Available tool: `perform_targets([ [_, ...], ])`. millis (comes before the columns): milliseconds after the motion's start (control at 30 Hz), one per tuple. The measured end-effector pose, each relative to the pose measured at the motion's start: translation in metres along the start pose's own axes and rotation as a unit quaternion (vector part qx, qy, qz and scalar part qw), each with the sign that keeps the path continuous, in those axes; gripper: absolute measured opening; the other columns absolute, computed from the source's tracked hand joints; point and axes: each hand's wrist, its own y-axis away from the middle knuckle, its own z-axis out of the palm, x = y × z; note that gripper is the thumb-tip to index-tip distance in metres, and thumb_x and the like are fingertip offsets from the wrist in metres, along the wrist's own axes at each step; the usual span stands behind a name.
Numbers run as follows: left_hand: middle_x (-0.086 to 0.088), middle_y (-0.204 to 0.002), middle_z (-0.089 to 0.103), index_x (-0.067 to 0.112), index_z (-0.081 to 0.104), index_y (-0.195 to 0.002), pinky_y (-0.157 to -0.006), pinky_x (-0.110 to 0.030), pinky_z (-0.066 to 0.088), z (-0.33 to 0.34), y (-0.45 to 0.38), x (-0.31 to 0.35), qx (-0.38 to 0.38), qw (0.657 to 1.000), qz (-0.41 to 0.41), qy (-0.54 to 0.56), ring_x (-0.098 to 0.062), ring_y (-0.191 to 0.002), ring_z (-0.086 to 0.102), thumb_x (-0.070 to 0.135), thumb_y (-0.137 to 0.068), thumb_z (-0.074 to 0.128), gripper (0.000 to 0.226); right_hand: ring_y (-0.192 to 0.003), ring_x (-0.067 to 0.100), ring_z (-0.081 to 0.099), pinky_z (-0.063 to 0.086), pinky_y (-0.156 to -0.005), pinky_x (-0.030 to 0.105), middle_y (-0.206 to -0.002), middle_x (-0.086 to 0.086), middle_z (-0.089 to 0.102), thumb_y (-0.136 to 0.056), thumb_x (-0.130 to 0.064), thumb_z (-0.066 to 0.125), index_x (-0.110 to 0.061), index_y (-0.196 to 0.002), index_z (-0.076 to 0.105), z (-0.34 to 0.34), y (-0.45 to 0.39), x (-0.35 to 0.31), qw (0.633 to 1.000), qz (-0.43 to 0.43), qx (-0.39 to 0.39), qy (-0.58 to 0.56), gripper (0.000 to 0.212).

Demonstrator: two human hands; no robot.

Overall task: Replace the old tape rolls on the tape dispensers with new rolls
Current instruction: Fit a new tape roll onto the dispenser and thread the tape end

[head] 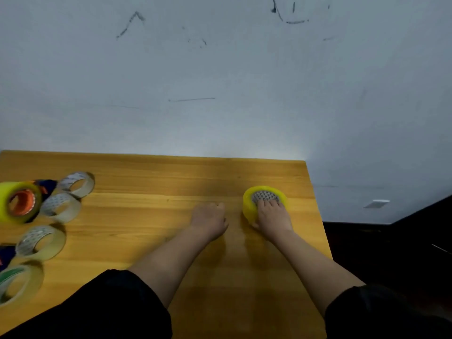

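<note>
We see a wooden tabletop (151,182) pushed against a pale wall (220,81) marked with dark scribbles. Our right hand (272,216) lies on a yellow tape roll (249,203) lying flat at the right, its fingers (269,204) over the patterned core and the thumb against the near side. Our left hand (208,220) rests just beside it, fingers curled on nothing. At the left edge lie a dispenser-mounted yellow roll (7,204) and several clear rolls (61,206).
</note>
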Motion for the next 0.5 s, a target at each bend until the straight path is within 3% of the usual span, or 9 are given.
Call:
perform_targets([
  [500,-0.008,-0.111,0.06,0.013,0.05,-0.111,-0.072,-0.034,0.044,-0.007,0.099,-0.253,0.028,0.999,-0.014,0.021,-0.028,-0.096,0.059,0.033,-0.097,0.038,0.028,-0.12,0.032,0.054,0.042,-0.093,0.034,-0.129,0.015,0.059,-0.09,-0.043,0.055,-0.012,-0.136,0.045,-0.067,-0.001,-0.222,0.964,0.125,0.028,-0.234,0.056],
])
